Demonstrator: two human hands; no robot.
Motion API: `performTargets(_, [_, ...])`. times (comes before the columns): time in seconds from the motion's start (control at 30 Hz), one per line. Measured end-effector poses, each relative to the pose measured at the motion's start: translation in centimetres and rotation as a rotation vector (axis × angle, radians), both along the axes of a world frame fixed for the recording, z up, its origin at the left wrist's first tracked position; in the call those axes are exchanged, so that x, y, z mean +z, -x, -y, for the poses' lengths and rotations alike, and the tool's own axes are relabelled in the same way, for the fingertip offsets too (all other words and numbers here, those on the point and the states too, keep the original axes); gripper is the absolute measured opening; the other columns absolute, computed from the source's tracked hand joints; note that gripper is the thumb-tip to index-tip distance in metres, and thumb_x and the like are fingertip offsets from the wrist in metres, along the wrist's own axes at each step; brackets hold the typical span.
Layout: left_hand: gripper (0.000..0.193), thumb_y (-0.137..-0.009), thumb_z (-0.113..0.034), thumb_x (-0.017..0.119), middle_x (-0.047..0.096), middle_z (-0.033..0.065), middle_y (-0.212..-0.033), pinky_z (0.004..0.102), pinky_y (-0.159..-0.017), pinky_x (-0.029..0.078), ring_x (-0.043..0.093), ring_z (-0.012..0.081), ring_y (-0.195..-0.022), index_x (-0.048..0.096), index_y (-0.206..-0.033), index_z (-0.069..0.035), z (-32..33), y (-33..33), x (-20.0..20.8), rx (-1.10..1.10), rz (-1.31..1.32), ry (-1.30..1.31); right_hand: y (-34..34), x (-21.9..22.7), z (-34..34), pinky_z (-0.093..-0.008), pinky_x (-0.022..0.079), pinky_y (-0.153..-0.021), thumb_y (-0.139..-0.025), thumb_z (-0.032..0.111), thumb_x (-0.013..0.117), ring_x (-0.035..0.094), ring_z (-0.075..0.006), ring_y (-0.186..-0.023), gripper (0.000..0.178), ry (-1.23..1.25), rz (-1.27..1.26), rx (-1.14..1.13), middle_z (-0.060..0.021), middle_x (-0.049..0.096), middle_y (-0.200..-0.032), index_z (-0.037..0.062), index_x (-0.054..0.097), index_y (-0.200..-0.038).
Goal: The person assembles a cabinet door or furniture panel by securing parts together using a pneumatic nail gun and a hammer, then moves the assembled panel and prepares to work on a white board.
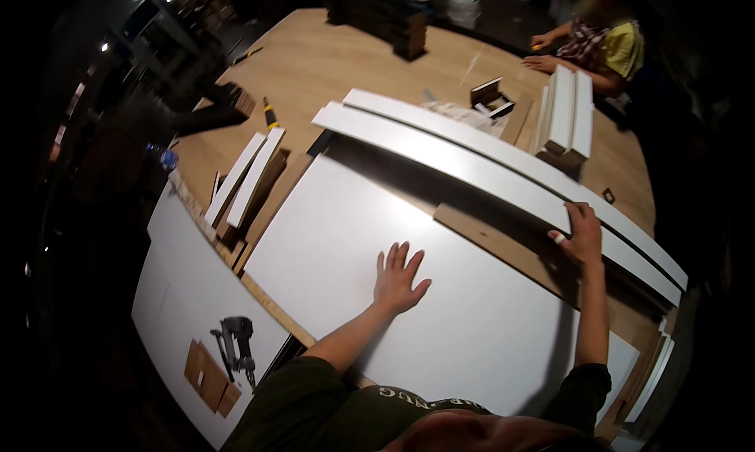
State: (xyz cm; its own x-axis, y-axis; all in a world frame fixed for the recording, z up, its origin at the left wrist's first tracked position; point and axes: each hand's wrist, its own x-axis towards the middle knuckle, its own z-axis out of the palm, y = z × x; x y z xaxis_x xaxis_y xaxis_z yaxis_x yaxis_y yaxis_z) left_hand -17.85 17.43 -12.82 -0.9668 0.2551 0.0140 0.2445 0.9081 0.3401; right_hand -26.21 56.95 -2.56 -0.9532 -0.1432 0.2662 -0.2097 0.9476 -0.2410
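Note:
My left hand (399, 281) lies flat with its fingers spread on a large white panel (354, 240) in front of me. On the right, my right hand (580, 233) grips a long, narrow white board (440, 149), fingers over its top and thumb at its near side. A bit of white wrapping shows on one digit. This board stands on edge beyond the panel, and a second long white board (472, 130) runs close behind it. A brown strip (487, 233) lies in the gap between panel and near board.
A nail gun (238, 346) and brown pieces (211, 377) rest on a white surface at lower left. Short white boards (255, 177) and a yellow-black knife (270, 112) lie left. Stacked white boards (562, 114) stand right, near a co-worker (598, 51). Dark stacked pieces (385, 23) sit far back.

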Motion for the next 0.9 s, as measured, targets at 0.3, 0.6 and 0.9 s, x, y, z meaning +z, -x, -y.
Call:
performTargets(0.3, [0.065,-0.082,-0.037,0.064,0.031,0.0207,-0.143,0.0564,-0.111,0.017,0.025,0.0390,-0.135,0.040,-0.137,-0.009,0.2,0.9,-0.3,0.060,0.009,-0.061,-7.2,-1.8,1.2,-0.0430,0.043,-0.078,-0.064,0.032,0.078,0.054,-0.0337,-0.093,0.060,-0.054,-0.136,0.061,-0.0147,0.055,-0.099,0.0023,0.059,-0.112])
performTargets(0.6, [0.063,-0.080,-0.026,0.069,0.030,0.0200,-0.143,0.0551,-0.110,0.018,0.022,0.0402,-0.136,0.042,-0.135,-0.009,4.7,3.2,-0.8,0.405,-0.410,-0.364,-18.9,-8.4,4.1,-0.0410,0.043,-0.085,-0.058,0.024,0.083,0.051,-0.0329,-0.099,0.061,0.151,0.172,-0.144,-0.0143,0.055,-0.105,0.0044,0.061,-0.111])
performTargets(0.9, [0.051,-0.083,-0.041,0.064,0.038,0.0161,-0.139,0.0641,-0.108,0.013,0.024,0.0403,-0.136,0.051,-0.125,-0.015,7.8,11.4,-1.8,0.243,-0.258,-0.064,-15.2,-10.3,4.8,-0.0453,0.031,-0.097,-0.063,0.030,0.080,0.044,-0.0312,-0.110,0.057,0.055,-0.022,-0.106,-0.0108,0.052,-0.113,0.0096,0.061,-0.113])
